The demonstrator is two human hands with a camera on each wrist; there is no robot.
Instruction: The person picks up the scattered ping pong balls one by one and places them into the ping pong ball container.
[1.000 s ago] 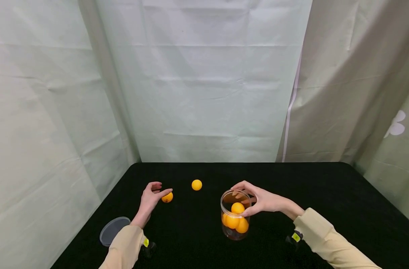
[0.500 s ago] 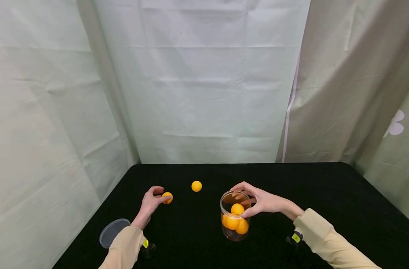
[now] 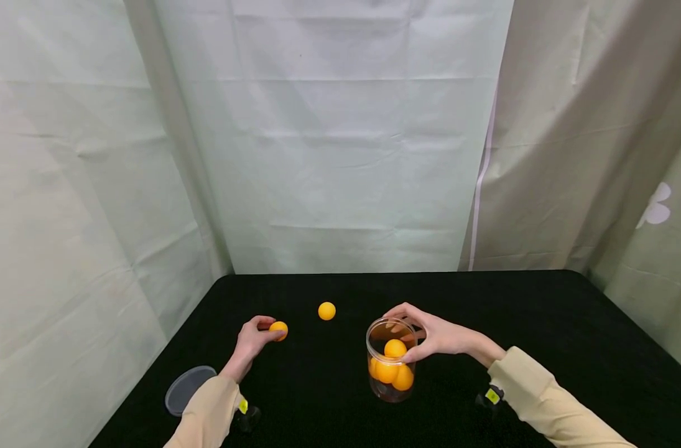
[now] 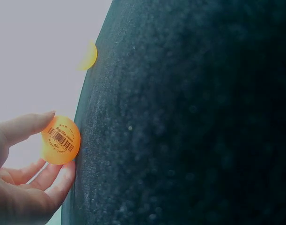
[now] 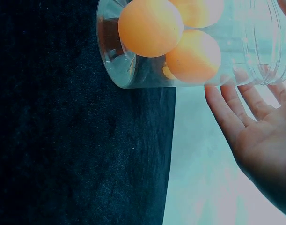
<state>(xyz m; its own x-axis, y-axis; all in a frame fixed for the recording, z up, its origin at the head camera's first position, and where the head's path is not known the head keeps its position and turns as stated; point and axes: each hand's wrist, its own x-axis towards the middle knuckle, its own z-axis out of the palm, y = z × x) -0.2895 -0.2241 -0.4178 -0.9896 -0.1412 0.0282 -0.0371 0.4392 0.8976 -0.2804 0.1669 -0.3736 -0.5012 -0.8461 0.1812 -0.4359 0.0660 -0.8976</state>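
Note:
My left hand (image 3: 253, 339) pinches an orange ping-pong ball (image 3: 278, 331) between thumb and fingertips at the left of the table. In the left wrist view the same ball (image 4: 61, 140) shows printed text and a barcode. A second orange ball (image 3: 326, 310) rests on the cloth a little farther back to the right. My right hand (image 3: 438, 335) grips a clear round jar (image 3: 392, 394) near its open rim, thumb on the near side and fingers around the far side. Several orange balls (image 5: 150, 28) lie inside the upright jar.
A grey round lid (image 3: 190, 389) lies at the table's left edge, beside my left forearm. Black cloth (image 3: 329, 404) covers the table. Pale curtains (image 3: 340, 155) hang behind it and along both sides.
The fingers of my left hand have closed around the left ball, which was resting beneath the hand before. My right hand and the jar have stayed in place.

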